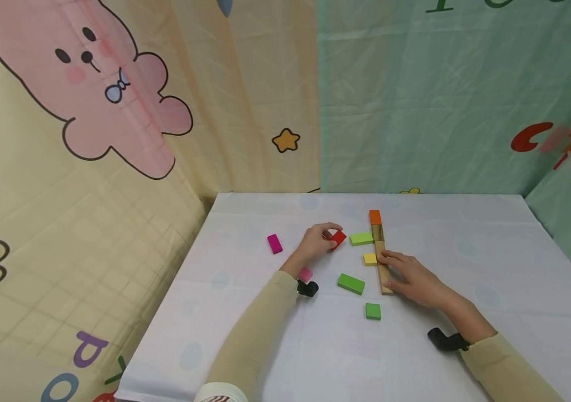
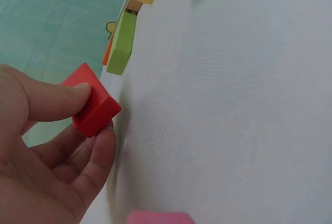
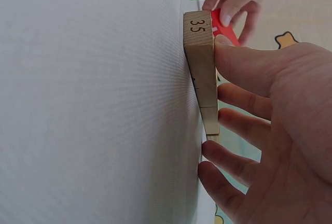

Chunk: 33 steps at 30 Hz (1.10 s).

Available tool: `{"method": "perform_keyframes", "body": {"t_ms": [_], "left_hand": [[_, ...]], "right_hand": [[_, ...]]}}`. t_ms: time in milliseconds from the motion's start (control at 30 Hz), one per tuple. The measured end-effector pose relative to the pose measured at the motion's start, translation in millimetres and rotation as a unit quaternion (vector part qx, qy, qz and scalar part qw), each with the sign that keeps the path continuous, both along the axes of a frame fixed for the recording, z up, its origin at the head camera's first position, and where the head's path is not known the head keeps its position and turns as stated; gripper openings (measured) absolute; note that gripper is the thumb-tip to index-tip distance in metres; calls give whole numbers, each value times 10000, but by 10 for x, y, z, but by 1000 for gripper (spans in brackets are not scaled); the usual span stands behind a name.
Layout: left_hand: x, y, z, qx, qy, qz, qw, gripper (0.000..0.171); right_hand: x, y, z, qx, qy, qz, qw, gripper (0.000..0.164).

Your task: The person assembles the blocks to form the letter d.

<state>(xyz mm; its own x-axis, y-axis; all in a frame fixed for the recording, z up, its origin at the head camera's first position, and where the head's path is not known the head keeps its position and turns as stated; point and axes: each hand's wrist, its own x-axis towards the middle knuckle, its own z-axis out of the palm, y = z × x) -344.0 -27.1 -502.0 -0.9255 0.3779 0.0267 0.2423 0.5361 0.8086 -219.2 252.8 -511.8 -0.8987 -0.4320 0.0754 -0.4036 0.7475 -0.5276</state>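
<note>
My left hand (image 1: 315,241) pinches a red block (image 2: 96,102) between thumb and fingers; in the left wrist view it looks held just off the white tabletop. A line of wooden blocks (image 1: 383,273) runs away from me, an orange block (image 1: 375,217) at its far end. Along its right side my right hand (image 1: 418,280) lies with extended fingers, thumb and fingertips touching the wood. The nearest wooden block (image 3: 198,29) shows "35" on its end. Against the line's left side sit a lime green block (image 1: 361,239) and a yellow block (image 1: 370,259).
A green block (image 1: 351,283) and a smaller green block (image 1: 373,311) lie left of the line's near end. A magenta block (image 1: 274,244) is at the left. Beside my left wrist is a pink block (image 1: 305,274). Printed curtains (image 1: 416,111) hang behind the table.
</note>
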Motion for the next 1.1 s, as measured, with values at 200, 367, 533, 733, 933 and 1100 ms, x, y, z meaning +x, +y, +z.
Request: {"method": "perform_keyframes", "body": {"t_ms": [200,367,533,733,933,1100], "left_hand": [[-5,32,-38,-163,-148,-112,9997,38],[-6,53,-31,-206,-159,-155,9995,38],[-11,70,-23,-277,-277,-207,9990,37],[5,84,-21,-729,-54,215,9971,23],[25,90,13,-666,-116,357,9971,19],[29,103,-3,-708,-181,341,9967,18]], "right_hand": [[-1,16,-11,-51,0,18,10000,66],[1,19,-15,-51,-12,2,10000,66],[-4,22,-21,-55,-10,-22,10000,66],[-9,17,-22,-62,14,1,10000,66],[-16,17,-18,-41,41,17,10000,66],[-17,20,-27,-28,59,14,10000,67]]}}
